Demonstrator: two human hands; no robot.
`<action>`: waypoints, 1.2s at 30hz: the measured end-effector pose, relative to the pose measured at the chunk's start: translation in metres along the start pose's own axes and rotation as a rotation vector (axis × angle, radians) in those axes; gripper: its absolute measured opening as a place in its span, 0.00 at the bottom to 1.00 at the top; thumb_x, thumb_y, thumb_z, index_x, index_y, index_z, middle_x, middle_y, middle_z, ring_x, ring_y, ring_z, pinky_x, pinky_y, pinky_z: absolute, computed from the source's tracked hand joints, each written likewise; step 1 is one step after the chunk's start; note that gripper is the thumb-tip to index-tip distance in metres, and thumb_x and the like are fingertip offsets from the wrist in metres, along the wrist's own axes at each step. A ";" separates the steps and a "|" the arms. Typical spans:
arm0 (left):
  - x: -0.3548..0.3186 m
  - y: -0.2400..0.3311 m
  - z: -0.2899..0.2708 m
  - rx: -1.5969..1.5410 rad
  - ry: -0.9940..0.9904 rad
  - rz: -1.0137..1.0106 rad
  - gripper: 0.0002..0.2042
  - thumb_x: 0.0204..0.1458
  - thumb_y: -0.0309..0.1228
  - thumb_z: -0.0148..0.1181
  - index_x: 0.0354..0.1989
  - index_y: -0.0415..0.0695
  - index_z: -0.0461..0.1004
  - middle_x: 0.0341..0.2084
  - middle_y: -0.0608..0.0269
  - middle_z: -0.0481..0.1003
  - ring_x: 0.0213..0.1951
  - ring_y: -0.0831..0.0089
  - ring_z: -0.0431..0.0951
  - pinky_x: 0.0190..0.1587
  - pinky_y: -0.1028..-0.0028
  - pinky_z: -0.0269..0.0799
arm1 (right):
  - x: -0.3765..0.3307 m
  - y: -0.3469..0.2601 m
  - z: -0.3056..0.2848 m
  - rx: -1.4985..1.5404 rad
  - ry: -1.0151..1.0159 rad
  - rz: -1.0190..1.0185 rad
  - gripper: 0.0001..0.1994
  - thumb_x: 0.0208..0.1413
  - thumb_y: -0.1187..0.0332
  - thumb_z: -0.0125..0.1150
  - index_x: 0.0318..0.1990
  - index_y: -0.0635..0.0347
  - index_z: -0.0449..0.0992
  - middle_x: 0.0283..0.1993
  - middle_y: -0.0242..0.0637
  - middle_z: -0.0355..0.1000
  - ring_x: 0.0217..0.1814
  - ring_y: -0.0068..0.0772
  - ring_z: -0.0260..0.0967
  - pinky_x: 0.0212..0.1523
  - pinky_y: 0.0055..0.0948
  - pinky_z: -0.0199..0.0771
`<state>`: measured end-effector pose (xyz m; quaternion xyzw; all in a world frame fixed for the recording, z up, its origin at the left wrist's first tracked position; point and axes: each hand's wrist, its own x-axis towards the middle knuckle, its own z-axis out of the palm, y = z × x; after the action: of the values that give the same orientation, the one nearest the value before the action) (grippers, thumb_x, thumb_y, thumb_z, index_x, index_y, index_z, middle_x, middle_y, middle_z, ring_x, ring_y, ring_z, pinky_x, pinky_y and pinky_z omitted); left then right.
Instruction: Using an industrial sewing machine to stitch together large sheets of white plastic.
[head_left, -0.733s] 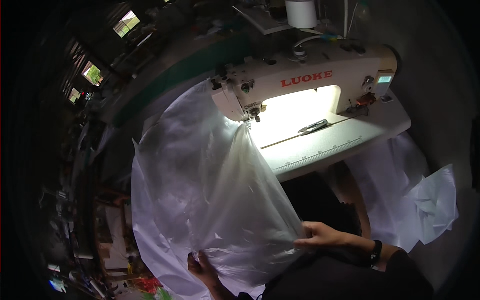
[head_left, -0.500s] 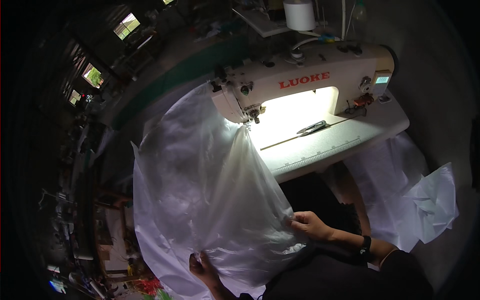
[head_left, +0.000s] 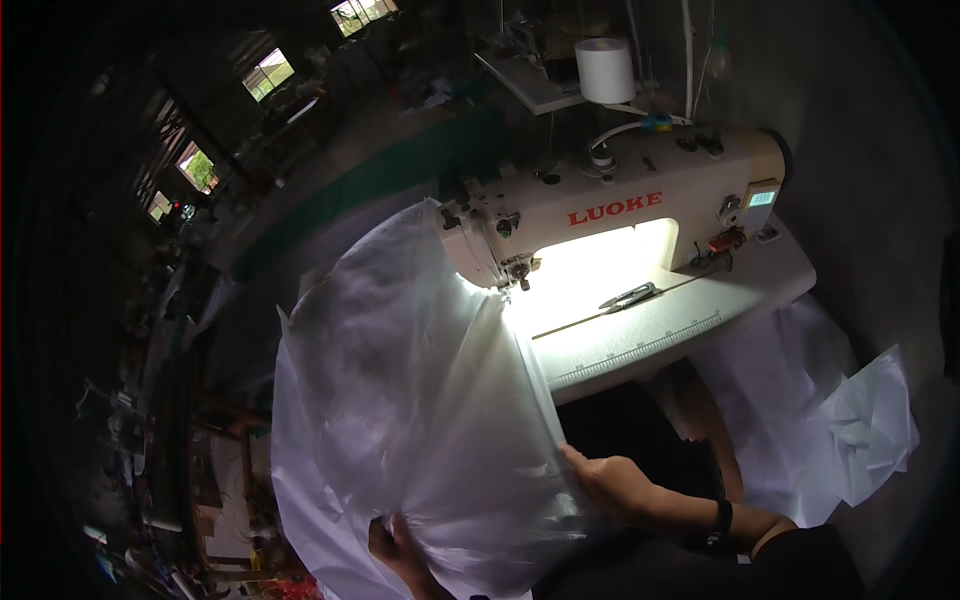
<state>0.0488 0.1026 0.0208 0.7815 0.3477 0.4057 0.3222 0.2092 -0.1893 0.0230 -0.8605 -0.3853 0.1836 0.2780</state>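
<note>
A large sheet of thin, translucent white fabric or film (head_left: 400,350) hangs from the needle area of a white sewing machine (head_left: 640,180) down toward my lap. Its right edge runs taut from under the presser foot to my right hand (head_left: 612,482), which pinches that edge with thumb and fingers. Lower down, my left hand (head_left: 396,545) grips the sheet near its bottom, gathering creases around the fingers. Part of the left hand's fingers is in shadow. On the lit machine bed lies a pair of thread snips (head_left: 630,297), apart from both hands.
A white thread cone (head_left: 605,70) stands behind the machine. The ruler-marked table edge (head_left: 640,348) lies in front of the bed. More white sheet material (head_left: 800,420) hangs at the right. A green surface (head_left: 370,180) stretches behind, with dim workshop clutter at far left.
My right hand has moved slightly down and now holds the sheet's right edge straighter and tauter. The whole machine sits lower in view; my left hand keeps its hold.
</note>
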 end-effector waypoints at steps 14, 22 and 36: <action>0.071 -0.008 0.094 -0.027 -0.134 0.052 0.11 0.52 0.28 0.61 0.25 0.33 0.67 0.17 0.66 0.57 0.23 0.78 0.54 0.23 0.74 0.55 | 0.102 0.052 -0.011 0.208 0.344 0.007 0.17 0.57 0.64 0.54 0.51 0.63 0.70 0.19 0.39 0.70 0.22 0.39 0.70 0.30 0.33 0.70; 0.008 -0.069 0.068 0.136 -0.276 0.085 0.13 0.52 0.32 0.63 0.33 0.34 0.70 0.24 0.50 0.71 0.25 0.60 0.67 0.33 0.63 0.66 | 0.072 0.028 0.019 1.368 0.267 0.080 0.25 0.61 0.70 0.59 0.63 0.69 0.60 0.38 0.29 0.74 0.36 0.16 0.69 0.36 0.20 0.71; 0.098 -0.014 0.010 0.193 0.045 0.217 0.10 0.60 0.28 0.47 0.30 0.35 0.67 0.21 0.57 0.67 0.25 0.67 0.65 0.31 0.69 0.64 | 0.029 0.032 0.018 1.197 0.223 0.202 0.10 0.61 0.66 0.60 0.42 0.65 0.74 0.30 0.23 0.68 0.30 0.10 0.61 0.32 0.15 0.64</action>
<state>0.0952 0.1867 0.0454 0.8326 0.3055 0.4203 0.1919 0.2361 -0.1790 -0.0135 -0.6014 -0.1004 0.3024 0.7327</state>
